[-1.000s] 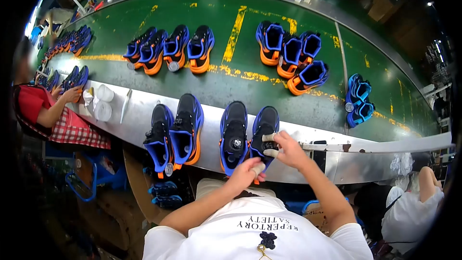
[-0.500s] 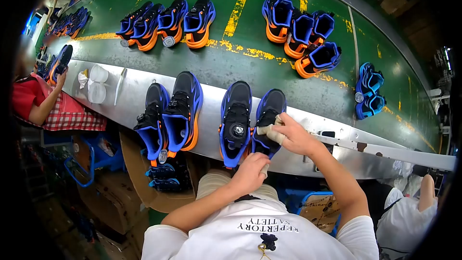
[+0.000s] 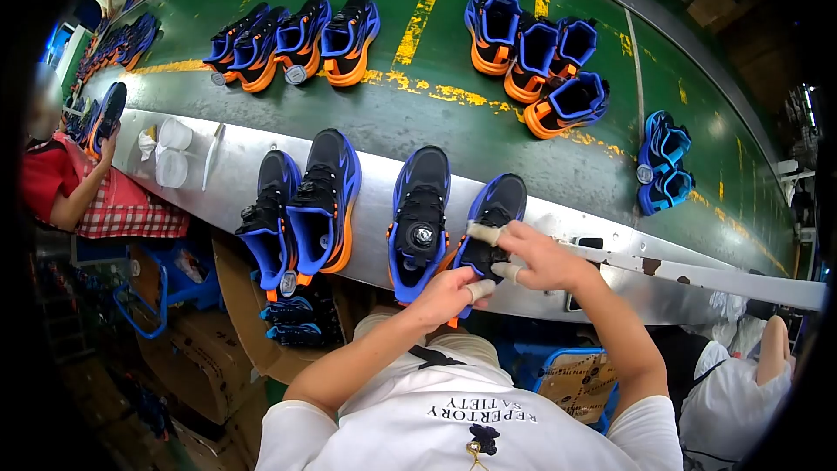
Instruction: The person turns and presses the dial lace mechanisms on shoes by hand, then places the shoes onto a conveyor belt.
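Observation:
A black sneaker with blue edging [image 3: 501, 198] stands on the metal edge of the bench, its toe pointing away from me. My right hand [image 3: 545, 257] grips its top around the tongue and opening, with tan covers on some fingers. Down at the heel, my left hand [image 3: 446, 298] has its fingers closed on the shoe's rear edge, also with a fingertip cover. Just left of it stands another sneaker [image 3: 422, 183] with a round dial on its tongue. A pair of similar sneakers [image 3: 324, 183] sits further left.
Several orange-soled shoes [image 3: 349, 39] stand on the green belt [image 3: 418, 113], with a blue pair [image 3: 667, 161] at right. White cups [image 3: 173, 166] sit on the metal ledge at left. A white bar [image 3: 697, 277] crosses at right. Other people [image 3: 91, 201] are on both sides.
The shoe under my hands has turned slightly, its toe now further right. My right hand's fingers are more spread over the opening. Shoes on the belt appear shifted slightly left.

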### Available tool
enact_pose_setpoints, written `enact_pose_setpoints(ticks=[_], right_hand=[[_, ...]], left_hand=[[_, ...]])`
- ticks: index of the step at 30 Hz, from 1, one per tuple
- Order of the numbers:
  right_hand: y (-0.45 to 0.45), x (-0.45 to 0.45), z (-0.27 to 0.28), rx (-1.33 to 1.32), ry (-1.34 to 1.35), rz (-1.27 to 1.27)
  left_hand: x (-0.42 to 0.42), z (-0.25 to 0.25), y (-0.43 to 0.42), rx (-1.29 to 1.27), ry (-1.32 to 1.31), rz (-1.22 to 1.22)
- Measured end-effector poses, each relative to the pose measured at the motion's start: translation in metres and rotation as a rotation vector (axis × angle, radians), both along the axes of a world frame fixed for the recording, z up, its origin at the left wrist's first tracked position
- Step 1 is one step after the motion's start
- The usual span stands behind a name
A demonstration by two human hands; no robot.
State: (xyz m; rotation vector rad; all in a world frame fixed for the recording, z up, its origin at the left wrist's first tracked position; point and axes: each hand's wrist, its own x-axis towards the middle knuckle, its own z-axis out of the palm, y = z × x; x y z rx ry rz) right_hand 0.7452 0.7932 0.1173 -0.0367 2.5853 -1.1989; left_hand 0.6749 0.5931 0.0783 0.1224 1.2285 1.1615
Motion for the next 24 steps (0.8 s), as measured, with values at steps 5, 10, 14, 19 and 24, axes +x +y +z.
enact_pose_setpoints(ticks=[5,10,14,19,24], right_hand=[[-0.019,0.005,-0.023,0.138,-0.005,-0.043],[-0.006,0.005,-0.007,0.065,0.162,-0.088],[-0.005,0.001,-0.018,0.121,0.075,0.048],[0.000,0.004,-0.021,0.018,0.073,-0.043],[-0.001,0.006,-0.021,0.205,0.118,0.103]], left_hand=[[0.009,-0.009,0.005,-0.019,-0.049,0.043],[0.010,-0.013,0.000,0.003,-0.121,0.063],[0.019,-0.025,0.004,0.005,-0.178,0.110],[0.011,0.002,0.007,-0.019,-0.053,0.001],[0.019,-0.025,0.012,-0.016,-0.097,0.053]])
